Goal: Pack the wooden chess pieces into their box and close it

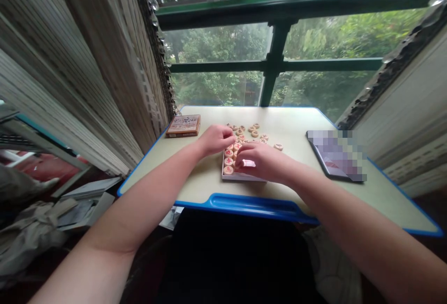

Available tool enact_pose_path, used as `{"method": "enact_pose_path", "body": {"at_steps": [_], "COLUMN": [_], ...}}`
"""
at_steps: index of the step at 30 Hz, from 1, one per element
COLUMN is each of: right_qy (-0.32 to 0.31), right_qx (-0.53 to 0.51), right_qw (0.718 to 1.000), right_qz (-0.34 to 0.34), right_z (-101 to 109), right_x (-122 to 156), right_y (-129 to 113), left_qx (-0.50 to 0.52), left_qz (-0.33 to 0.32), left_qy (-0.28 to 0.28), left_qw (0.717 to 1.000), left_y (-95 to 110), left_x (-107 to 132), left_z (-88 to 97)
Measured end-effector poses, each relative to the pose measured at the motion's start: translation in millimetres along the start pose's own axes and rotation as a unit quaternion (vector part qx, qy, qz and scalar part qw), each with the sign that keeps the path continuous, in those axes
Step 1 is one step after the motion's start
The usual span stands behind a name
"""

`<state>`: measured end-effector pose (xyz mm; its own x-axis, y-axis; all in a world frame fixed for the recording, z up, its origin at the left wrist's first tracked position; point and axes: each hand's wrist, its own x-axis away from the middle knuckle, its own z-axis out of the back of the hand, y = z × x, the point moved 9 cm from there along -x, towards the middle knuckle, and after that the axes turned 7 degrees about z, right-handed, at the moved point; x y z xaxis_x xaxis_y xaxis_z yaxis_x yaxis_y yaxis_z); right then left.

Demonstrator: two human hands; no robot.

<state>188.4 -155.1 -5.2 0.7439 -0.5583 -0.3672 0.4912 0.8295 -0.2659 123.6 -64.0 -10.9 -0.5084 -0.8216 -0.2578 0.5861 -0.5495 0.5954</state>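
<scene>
A shallow white box (242, 178) sits near the middle of the desk, with round wooden Chinese chess pieces (228, 161) marked in red lined up along its left side. My right hand (256, 158) reaches over the box, fingers bent down and closed at a Chinese chess piece beside the left column. At the box's far left corner is my left hand (217, 139), its fingers curled in; whatever they hold is hidden. Loose Chinese chess pieces (264, 137) lie scattered on the desk behind the box, partly covered by my hands.
The pale desk (199, 187) has a blue edge and a blue front groove (258, 205). A printed brown box (183, 125) lies at the back left, a dark tablet or phone (331, 157) at the right. Curtains (104, 52) hang on both sides of a green-framed window (275, 52).
</scene>
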Motion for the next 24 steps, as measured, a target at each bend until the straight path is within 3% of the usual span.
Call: {"method": "enact_pose_path", "body": {"at_steps": [7,24], "right_qy": [0.012,0.016], "right_qx": [0.083,0.098], "right_qw": [0.996,0.995], "right_qz": [0.023,0.017], "right_z": [2.6,5.8], "right_x": [0.4,0.7], "right_y": [1.1,-0.1], "left_qx": [-0.017,-0.031], "left_qz": [-0.010,-0.033], "left_qy": [-0.003,-0.003], "left_qw": [1.000,0.999], "left_y": [0.9,3.8], "left_x": [-0.1,1.3], "left_z": [-3.0,-3.0]}}
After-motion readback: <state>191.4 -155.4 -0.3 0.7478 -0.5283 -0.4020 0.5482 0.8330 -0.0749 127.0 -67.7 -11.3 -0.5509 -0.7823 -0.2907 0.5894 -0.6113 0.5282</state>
